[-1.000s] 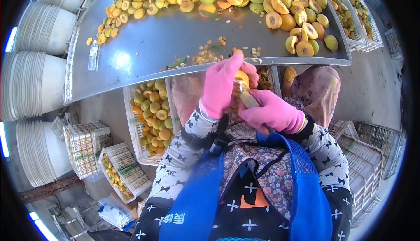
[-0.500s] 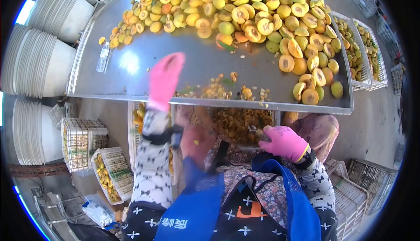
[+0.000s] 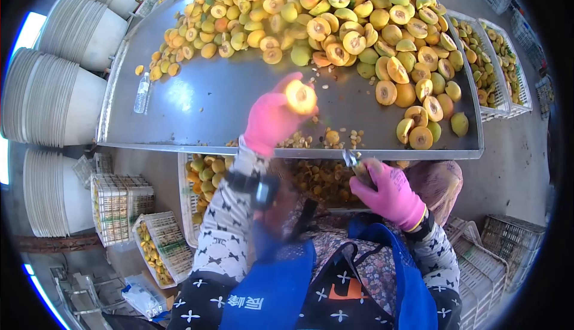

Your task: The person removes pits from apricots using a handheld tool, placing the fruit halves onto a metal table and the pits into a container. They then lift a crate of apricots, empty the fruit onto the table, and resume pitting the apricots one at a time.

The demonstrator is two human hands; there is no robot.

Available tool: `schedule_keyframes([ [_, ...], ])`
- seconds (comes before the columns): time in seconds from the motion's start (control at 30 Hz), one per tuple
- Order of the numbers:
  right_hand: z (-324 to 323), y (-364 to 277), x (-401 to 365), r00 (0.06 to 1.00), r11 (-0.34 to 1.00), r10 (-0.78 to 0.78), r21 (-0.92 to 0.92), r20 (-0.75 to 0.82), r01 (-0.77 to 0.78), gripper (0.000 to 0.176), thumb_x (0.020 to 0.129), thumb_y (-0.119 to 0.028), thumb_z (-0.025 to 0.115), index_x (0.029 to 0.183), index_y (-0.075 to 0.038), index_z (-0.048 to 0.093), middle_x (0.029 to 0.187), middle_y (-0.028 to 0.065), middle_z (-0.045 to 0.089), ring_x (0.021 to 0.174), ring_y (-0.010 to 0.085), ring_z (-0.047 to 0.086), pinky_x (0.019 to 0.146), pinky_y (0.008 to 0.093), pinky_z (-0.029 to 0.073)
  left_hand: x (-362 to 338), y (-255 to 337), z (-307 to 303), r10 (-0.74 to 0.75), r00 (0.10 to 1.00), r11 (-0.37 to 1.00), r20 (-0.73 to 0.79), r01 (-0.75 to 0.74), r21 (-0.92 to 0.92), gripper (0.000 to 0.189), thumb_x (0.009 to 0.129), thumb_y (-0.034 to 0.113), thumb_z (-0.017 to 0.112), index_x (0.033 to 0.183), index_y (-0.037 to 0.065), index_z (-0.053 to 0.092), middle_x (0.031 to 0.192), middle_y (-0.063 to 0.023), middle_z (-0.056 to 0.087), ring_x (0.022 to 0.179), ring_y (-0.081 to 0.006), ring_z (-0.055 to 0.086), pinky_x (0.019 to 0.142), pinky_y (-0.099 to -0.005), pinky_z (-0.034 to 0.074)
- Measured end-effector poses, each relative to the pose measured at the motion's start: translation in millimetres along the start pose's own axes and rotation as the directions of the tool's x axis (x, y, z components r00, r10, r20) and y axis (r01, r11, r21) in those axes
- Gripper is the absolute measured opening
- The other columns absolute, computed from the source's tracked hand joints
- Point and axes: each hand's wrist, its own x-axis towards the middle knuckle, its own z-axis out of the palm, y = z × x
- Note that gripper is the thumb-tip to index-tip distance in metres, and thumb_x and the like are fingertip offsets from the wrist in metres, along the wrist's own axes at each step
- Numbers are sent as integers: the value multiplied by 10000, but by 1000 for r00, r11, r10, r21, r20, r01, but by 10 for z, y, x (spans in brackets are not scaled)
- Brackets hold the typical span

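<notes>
Yellow-orange flesh faces the camera as a cut fruit (image 3: pixel 301 96) sits at the fingertips of the left hand (image 3: pixel 274 119), its round face turned up and its edge pinched between pink-gloved fingers that curl about the side and lower rim; blur softens the glove, and just how the thumb lies cannot be told. Fruit and hand appear over the near part of a smooth grey metal table (image 3: pixel 221 99) with a raised rim. Nearer the body, the right hand (image 3: pixel 390 195), in a matching knit glove, is closed around the handle of a small tool (image 3: pixel 350 160), its shiny metal tip pointing up and away from the fingers, apart from the fruit. Small pits (image 3: pixel 293 142) lie scattered near the table's front edge. Beyond them spreads a heap (image 3: pixel 359 28) of rounded fruits, many halved, with pale flesh and brown hollows showing among green-yellow skins. At left stands a clear plastic bottle (image 3: pixel 142 93); past the table rise ribbed stacks of white tubs (image 3: pixel 45 96). Below the table's edge, a slatted plastic crate (image 3: pixel 187 207) holds more fruits, beside a patterned sleeve (image 3: pixel 224 243) and blue apron (image 3: pixel 269 288).
</notes>
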Motion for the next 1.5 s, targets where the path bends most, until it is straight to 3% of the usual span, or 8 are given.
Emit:
schedule_keyframes([
  [0.17, 162, -316, 222, 956, 946, -234, -267, -175, 183, 259, 843, -222, 693, 1017, -84, 560, 791, 122, 637, 700, 342, 645, 640, 438, 490, -633, -394, 621, 17, 993, 986, -119, -36, -164, 512, 1009, 342, 469, 1383, -6, 436, 1251, -187, 589, 1120, -311, 595, 982, -417, 490],
  [0.43, 218, -515, 41, 980, 771, -197, -618, -1, 155, 324, 859, -257, 660, 1078, -51, 537, 903, 113, 646, 801, 285, 655, 709, 425, 468, -1060, -439, 868, 449, 868, 460, 211, -427, 778, 335, 1005, 170, 481, 1278, -20, 526, 1137, -137, 603, 1060, -217, 599, 936, -323, 478],
  [0.53, 240, -464, -3, 975, 660, -206, -724, 82, 200, 274, 864, -239, 642, 1028, -59, 515, 916, 118, 651, 785, 284, 660, 666, 422, 470, -1095, -453, 853, 297, 954, 795, -31, -229, 562, 313, 968, 157, 554, 1232, -10, 559, 1090, -110, 638, 1007, -185, 614, 863, -297, 508],
  [0.83, 579, -398, -159, 934, 934, -354, -58, -41, 352, 238, 841, -118, 648, 956, 3, 480, 663, 133, 552, 541, 321, 584, 477, 367, 433, -1087, -612, 1007, 303, 900, 928, -313, -203, 314, 237, 969, 186, 566, 1086, -12, 621, 947, -84, 662, 881, -152, 618, 790, -275, 501],
  [0.97, 343, -802, -122, 798, 565, 242, 588, 552, -579, 177, 871, -124, 618, 921, 4, 507, 648, 75, 544, 467, 193, 545, 436, 305, 418, -1138, -611, 1037, 500, 825, 783, -265, -299, 545, 259, 989, 221, 544, 974, -12, 655, 943, -82, 663, 840, -150, 614, 751, -265, 492],
  [1.17, 551, -583, -188, 919, 826, 152, 463, 364, -320, 136, 880, -127, 595, 887, -6, 534, 626, 40, 551, 448, 136, 528, 416, 263, 395, -1035, -486, 868, 100, 967, 875, -234, 27, 483, 391, 1014, 319, 526, 888, -11, 692, 841, -86, 679, 746, -143, 624, 696, -271, 506],
  [1.37, 378, -442, -241, 670, 350, -60, 644, 740, -680, 172, 862, -138, 633, 883, 12, 552, 599, 32, 555, 425, 115, 502, 409, 245, 372, -1053, -307, 819, -190, 981, 888, -30, 185, 422, 402, 1019, 318, 513, 888, -17, 694, 828, -90, 686, 750, -135, 648, 680, -256, 526],
  [1.5, 157, -391, -261, 662, 464, 72, 562, 746, -684, 168, 893, -172, 663, 913, -26, 584, 672, -8, 561, 502, 61, 504, 450, 220, 393, -1578, 107, 350, 106, 988, 472, -116, 53, 880, 332, 995, 294, 561, 999, -6, 703, 898, -75, 699, 767, -140, 654, 715, -257, 526],
])
